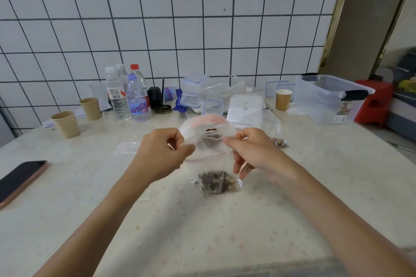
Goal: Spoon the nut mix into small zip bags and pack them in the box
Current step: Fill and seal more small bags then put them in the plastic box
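So that the nuts (217, 181) stayed low, both hands, left hand (161, 155) and right hand (252, 153), pinched the bag (213, 159) top, probably for sealing.

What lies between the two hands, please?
In the head view, the open top of the zip bag spans from the left hand to the right hand.
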### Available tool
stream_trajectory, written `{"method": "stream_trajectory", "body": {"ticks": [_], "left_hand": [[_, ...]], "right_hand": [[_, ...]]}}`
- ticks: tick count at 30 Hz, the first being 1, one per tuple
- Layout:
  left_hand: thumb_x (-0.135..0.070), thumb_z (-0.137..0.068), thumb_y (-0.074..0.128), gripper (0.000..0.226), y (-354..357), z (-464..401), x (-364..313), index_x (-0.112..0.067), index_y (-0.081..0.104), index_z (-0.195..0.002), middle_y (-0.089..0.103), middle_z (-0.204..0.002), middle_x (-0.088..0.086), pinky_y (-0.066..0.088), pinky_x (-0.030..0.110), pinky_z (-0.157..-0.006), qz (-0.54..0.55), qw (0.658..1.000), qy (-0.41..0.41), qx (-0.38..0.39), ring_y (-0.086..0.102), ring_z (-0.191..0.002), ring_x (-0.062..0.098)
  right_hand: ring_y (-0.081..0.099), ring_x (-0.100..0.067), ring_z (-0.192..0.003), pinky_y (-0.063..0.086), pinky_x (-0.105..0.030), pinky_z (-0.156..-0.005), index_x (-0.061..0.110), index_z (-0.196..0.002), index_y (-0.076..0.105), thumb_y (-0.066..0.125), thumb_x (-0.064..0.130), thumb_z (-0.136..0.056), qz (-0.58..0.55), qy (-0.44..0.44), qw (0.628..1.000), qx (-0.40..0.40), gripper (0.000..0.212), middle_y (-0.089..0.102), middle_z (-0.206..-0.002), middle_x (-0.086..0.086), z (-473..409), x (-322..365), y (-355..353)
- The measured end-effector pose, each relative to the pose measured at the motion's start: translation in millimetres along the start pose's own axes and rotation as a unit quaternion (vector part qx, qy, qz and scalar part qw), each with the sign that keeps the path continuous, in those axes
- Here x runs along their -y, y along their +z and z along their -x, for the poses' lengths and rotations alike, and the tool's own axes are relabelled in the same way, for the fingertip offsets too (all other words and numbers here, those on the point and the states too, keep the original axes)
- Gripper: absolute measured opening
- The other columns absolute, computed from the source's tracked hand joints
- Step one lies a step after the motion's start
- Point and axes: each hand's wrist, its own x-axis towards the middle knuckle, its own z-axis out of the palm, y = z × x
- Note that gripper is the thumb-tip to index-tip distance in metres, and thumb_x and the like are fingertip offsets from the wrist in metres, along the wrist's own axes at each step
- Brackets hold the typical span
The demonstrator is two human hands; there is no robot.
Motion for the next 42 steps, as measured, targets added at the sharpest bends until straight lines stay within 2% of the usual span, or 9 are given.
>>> {"method": "stream_trajectory", "body": {"ticks": [6,14,18,22,26,28,33,37,42], "left_hand": [[-0.046,-0.071,0.084,0.041,-16.3,3.0,-0.3,-0.011,0.079,-0.093,0.077,-0.095,0.009,0.064,0.038,-0.075,0.234,0.954,-0.098,0.161,0.073,-0.085,0.014],[-0.04,-0.07,0.089,0.036,-10.3,0.2,-5.5,-0.012,0.078,-0.089,0.079,-0.089,0.008,0.063,0.028,-0.068,0.204,0.967,-0.074,0.131,0.077,-0.085,0.015],[-0.022,-0.076,0.09,0.024,-5.2,-2.5,-9.1,-0.006,0.073,-0.084,0.076,-0.078,0.012,0.06,0.025,-0.059,0.197,0.976,-0.053,0.075,0.076,-0.073,0.021],[0.0,-0.08,0.08,0.017,-8.1,-7.1,-9.0,-0.012,0.069,-0.074,0.069,-0.063,0.009,0.062,0.034,-0.057,0.086,0.995,0.012,-0.047,0.07,-0.061,0.023],[-0.005,-0.072,0.077,0.027,-9.2,-3.7,-14.7,-0.025,0.059,-0.068,0.056,-0.056,-0.007,0.04,0.014,-0.05,-0.058,0.98,0.145,-0.12,0.051,-0.054,0.005],[-0.009,-0.074,0.075,0.026,-11.8,-4.5,-16.1,-0.028,0.057,-0.072,0.056,-0.06,-0.009,0.035,0.016,-0.052,-0.108,0.974,0.162,-0.115,0.052,-0.057,0.006],[-0.029,-0.08,0.081,0.025,-29.7,-7.8,-14.7,-0.035,0.057,-0.085,0.061,-0.088,-0.017,0.051,0.025,-0.061,-0.151,0.96,0.218,-0.093,0.061,-0.064,0.005],[-0.04,-0.087,0.074,0.015,-35.7,-1.2,-17.4,-0.035,0.066,-0.098,0.061,-0.098,-0.026,0.049,0.02,-0.059,-0.144,0.932,0.331,-0.043,0.061,-0.063,0.01],[-0.056,-0.09,0.066,0.033,-28.5,-5.7,-10.2,-0.042,0.065,-0.119,0.067,-0.122,-0.02,0.054,0.027,-0.066,-0.288,0.885,0.365,0.025,0.05,-0.055,-0.008]], "right_hand": [[0.071,-0.023,-0.076,0.058,-0.034,-0.059,0.009,-0.09,0.074,0.068,0.022,-0.095,-0.263,0.057,0.952,0.148,0.015,0.069,-0.086,-0.009,3.3,-10.4,-19.4],[0.071,-0.022,-0.082,0.064,-0.038,-0.073,0.007,-0.093,0.076,0.077,0.014,-0.089,-0.203,-0.003,0.976,0.073,0.008,0.073,-0.086,-0.013,2.4,-9.1,-9.3],[0.069,-0.022,-0.064,0.066,-0.041,-0.068,0.003,-0.08,0.069,0.073,0.001,-0.09,-0.124,-0.062,0.99,0.009,0.01,0.071,-0.07,-0.014,4.2,0.7,-3.5],[0.064,-0.024,-0.045,0.058,-0.034,-0.047,0.007,-0.071,0.057,0.066,-0.012,-0.081,0.011,-0.151,0.983,-0.105,0.023,0.058,-0.05,0.004,2.0,1.5,-1.5],[0.06,-0.033,-0.041,0.042,-0.027,-0.038,0.015,-0.069,0.049,0.058,-0.009,-0.077,0.091,-0.201,0.958,-0.181,0.026,0.047,-0.043,0.011,0.1,3.1,1.0],[0.057,-0.029,-0.036,0.043,-0.028,-0.036,0.011,-0.08,0.052,0.058,-0.004,-0.08,0.056,-0.162,0.97,-0.172,0.017,0.048,-0.042,0.008,-2.5,6.5,-0.7],[0.061,-0.017,-0.048,0.054,-0.032,-0.045,0.008,-0.097,0.06,0.073,0.006,-0.089,-0.003,-0.105,0.992,-0.074,0.015,0.059,-0.058,-0.005,4.0,20.0,-19.4],[0.063,-0.025,-0.064,0.058,-0.037,-0.057,0.009,-0.092,0.065,0.078,0.005,-0.088,0.075,-0.202,0.972,-0.097,0.014,0.064,-0.074,-0.009,12.4,21.2,-27.2],[0.067,-0.005,-0.091,0.053,-0.019,-0.079,0.018,-0.099,0.07,0.079,0.009,-0.088,0.182,-0.341,0.921,-0.053,0.017,0.072,-0.095,0.011,20.1,20.9,-24.1]]}}
